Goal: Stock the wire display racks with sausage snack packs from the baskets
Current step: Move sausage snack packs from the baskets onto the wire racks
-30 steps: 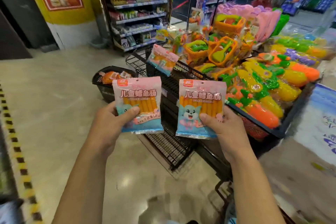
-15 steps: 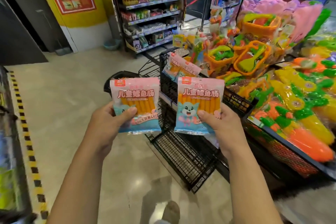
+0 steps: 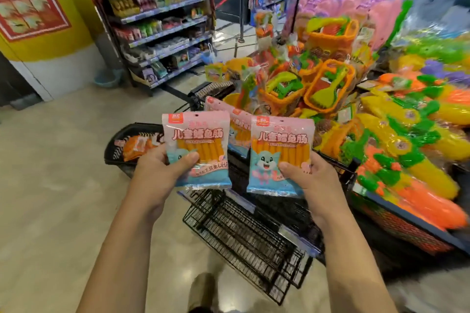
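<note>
- Head view, far left: a yellow pillar [image 3: 63, 20] carrying a red poster [image 3: 28, 0] is seen, with a blue basin [image 3: 106, 80] set on the floor at its foot.
- Beside the pillar, a shelving unit [image 3: 162, 30] filled with small packaged goods is seen against the back of the aisle.
- Lower down, a black basket [image 3: 119, 150] is placed on the floor; orange packs are seen lying inside it.
- The left hand [image 3: 157, 175] is closed on the left sausage pack [image 3: 197, 150], with the thumb pressed across the front and the fingers hidden behind. The pack is held upright, in the air, in front of the basket and above the rack.
- Between the two held packs, further pink packs [image 3: 236, 119] are seen standing in an upper tier of the wire display rack [image 3: 244, 236]. The rack's lower black shelf is seen below the hands, just above the floor.
- The right hand [image 3: 307, 180] is closed on the right sausage pack [image 3: 281, 155] in the same way, thumb on the front near the cartoon animal. This pack is also held upright, level with the other and slightly apart from it.
- To the right, a low bin [image 3: 396, 223] is piled with plastic toys [image 3: 396, 140] in yellow, green and orange; orange toy baskets with shovels are stacked behind them.
</note>
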